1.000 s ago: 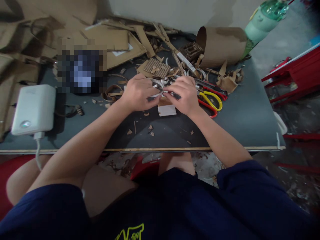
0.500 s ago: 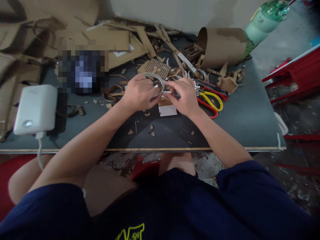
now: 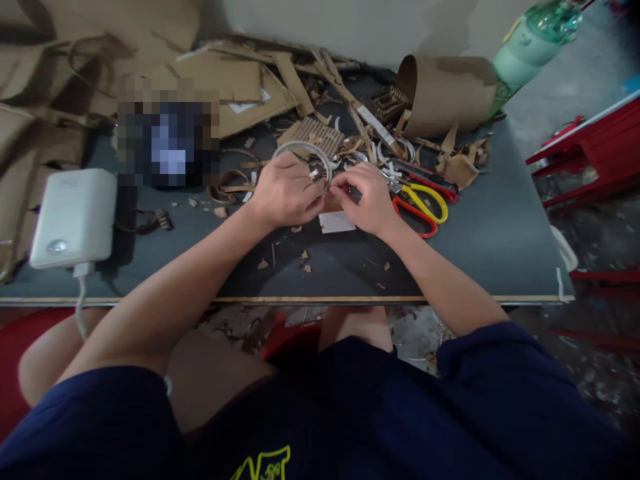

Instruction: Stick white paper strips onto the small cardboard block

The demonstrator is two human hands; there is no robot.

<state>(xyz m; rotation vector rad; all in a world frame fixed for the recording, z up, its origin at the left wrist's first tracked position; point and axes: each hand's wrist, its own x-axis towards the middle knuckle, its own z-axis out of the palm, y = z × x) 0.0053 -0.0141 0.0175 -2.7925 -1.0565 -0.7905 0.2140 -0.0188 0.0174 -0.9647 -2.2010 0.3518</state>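
My left hand (image 3: 286, 191) is closed around the near side of a thin pale ring (image 3: 316, 149), which stands up above the table. At the ring's right edge, the thumb and fingertips of my right hand (image 3: 365, 199) are pinched together; what lies between them is too small to make out. Below and between the hands rests a small white piece of card (image 3: 337, 222). Just right of my right hand lie scissors with red and yellow handles (image 3: 431, 202) and a red and black cutter (image 3: 434, 177).
Cardboard sheets (image 3: 225, 80) and scraps cover the back of the dark table (image 3: 490, 247). A cardboard tube (image 3: 450, 90) lies at the back right beside a green bottle (image 3: 530, 50). A white power bank (image 3: 74, 217) with a cable is at left. A red stool (image 3: 600, 143) stands at right.
The ring has risen and tilted, so more of it shows. My right hand's fingers have drawn from a spread pinch into a tight one against its edge.
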